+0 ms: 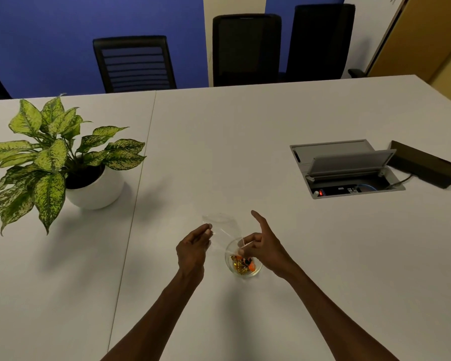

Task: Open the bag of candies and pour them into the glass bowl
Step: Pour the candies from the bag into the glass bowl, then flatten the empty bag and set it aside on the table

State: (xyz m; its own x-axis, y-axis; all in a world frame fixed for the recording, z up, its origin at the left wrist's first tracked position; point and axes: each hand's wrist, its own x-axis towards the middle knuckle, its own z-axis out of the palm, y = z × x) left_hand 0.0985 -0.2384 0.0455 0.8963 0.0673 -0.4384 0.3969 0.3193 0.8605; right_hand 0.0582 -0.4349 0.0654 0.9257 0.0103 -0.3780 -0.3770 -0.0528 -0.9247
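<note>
A small glass bowl (255, 273) stands on the white table (219, 152), holding gold and orange wrapped candies (242, 264). Above its left rim hangs a clear plastic bag (223, 227), tilted, with its lower end over the bowl; it looks empty. My left hand (193, 250) pinches the bag's upper left part. My right hand (262, 246) pinches the bag's lower end right over the bowl, index finger stretched out.
A potted plant in a white pot (97, 190) stands at the left. An open cable hatch (346, 168) and a dark box (422, 165) sit at the right. Black chairs (246, 48) line the far edge.
</note>
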